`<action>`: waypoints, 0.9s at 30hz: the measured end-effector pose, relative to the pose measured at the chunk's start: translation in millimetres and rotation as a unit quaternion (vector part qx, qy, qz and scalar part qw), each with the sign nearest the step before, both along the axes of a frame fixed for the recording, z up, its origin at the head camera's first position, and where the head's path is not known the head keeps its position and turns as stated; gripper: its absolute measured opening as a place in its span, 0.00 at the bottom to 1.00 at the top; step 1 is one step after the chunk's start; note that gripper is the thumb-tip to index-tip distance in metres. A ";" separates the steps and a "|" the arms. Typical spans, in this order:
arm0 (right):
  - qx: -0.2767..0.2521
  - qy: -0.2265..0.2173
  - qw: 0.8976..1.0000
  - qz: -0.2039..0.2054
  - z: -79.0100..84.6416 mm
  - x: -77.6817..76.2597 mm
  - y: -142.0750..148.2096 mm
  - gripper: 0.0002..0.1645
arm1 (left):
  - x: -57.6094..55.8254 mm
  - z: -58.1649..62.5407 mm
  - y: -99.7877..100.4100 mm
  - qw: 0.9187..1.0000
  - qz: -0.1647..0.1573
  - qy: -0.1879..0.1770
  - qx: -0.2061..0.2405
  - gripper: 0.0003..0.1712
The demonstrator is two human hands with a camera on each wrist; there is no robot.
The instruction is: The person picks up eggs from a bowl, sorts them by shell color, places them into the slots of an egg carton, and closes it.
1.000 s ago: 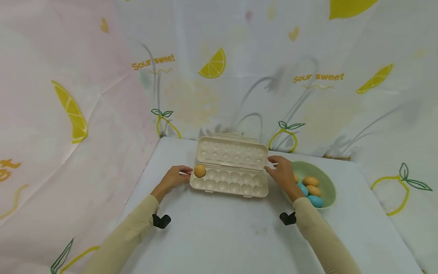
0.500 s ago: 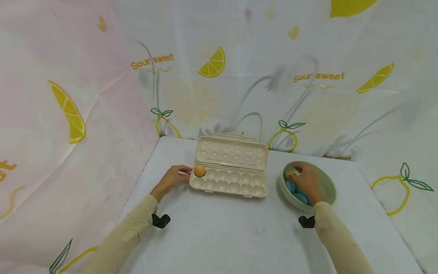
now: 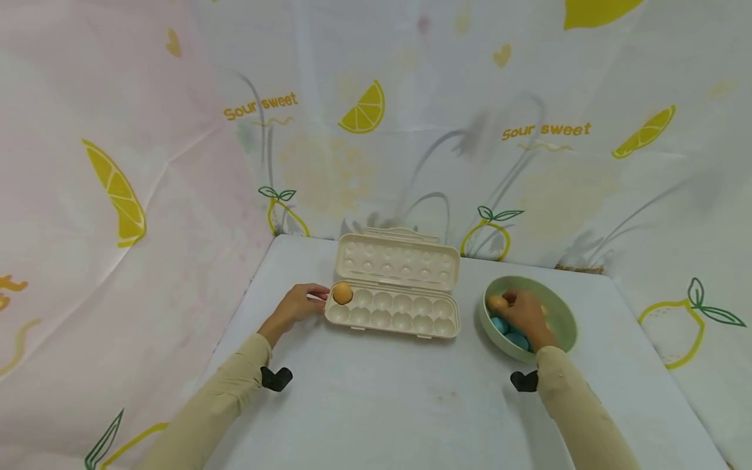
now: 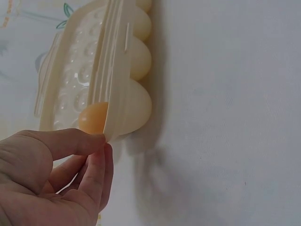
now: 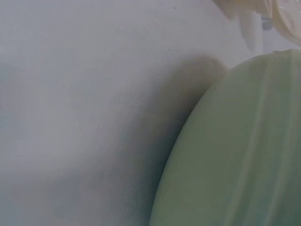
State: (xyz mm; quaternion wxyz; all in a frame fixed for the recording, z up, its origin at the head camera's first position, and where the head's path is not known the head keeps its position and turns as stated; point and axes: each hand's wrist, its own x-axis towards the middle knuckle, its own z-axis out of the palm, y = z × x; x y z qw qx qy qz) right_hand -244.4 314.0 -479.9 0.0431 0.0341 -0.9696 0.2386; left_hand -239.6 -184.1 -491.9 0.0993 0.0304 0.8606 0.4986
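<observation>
A cream plastic egg carton [image 3: 398, 262] lies with its lid raised, and one orange egg [image 3: 343, 293] sits in its back left cup. My left hand [image 3: 296, 304] pinches the carton's left end; the left wrist view shows the thumb and fingertips at the rim beside that egg [image 4: 93, 118]. My right hand [image 3: 527, 315] reaches into a pale green bowl [image 3: 565, 320], its fingers and thumb on an orange egg [image 3: 497, 303] near the bowl's left side. Blue eggs [image 3: 517, 341] lie below that hand, and it partly hides the others. In the right wrist view the bowl's outer wall [image 5: 225, 155] hides the hand.
Everything stands on a white table [image 3: 382, 398]. Behind and to the left rises a hanging sheet [image 3: 411, 163] printed with lemons. Each wrist carries a small black mount, one at the left sleeve [image 3: 276, 378] and one at the right [image 3: 525, 380].
My right hand has moved from the carton's right end into the bowl and taken hold of an orange egg there. The left hand stays at the carton's left end.
</observation>
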 end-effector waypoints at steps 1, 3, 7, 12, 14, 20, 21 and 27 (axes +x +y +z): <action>0.000 0.004 1.000 0.006 -0.9 -0.1 0.3 0.24 | 0.4 0.1 0.2 1.000 0.000 0.000 0.000 0.22; -0.002 0.009 1.000 0.015 -2.4 -0.3 0.8 0.24 | 1.0 0.1 0.8 1.000 0.001 0.001 -0.002 0.22; -0.013 0.006 1.000 0.013 -3.2 -0.2 1.2 0.26 | 1.8 1.1 1.6 1.000 0.003 0.006 0.002 0.21; -0.005 0.016 1.000 -0.001 -1.9 0.7 0.1 0.24 | 1.9 2.4 0.3 1.000 0.000 0.005 -0.002 0.21; 0.004 0.026 1.000 -0.011 -1.9 0.3 -0.2 0.23 | 1.5 2.7 -1.1 1.000 -0.002 0.005 -0.005 0.21; -0.015 0.019 0.998 -0.058 0.3 -0.9 -1.6 0.25 | 0.5 1.8 -2.8 1.000 -0.008 0.012 0.001 0.21; -0.022 0.014 0.997 -0.067 0.8 -0.8 -1.6 0.25 | 0.3 1.3 -2.4 1.000 -0.009 0.011 0.003 0.21; -0.047 0.035 0.996 -0.067 2.8 -0.8 -0.8 0.24 | -0.9 0.9 0.3 1.000 -0.007 0.004 0.007 0.21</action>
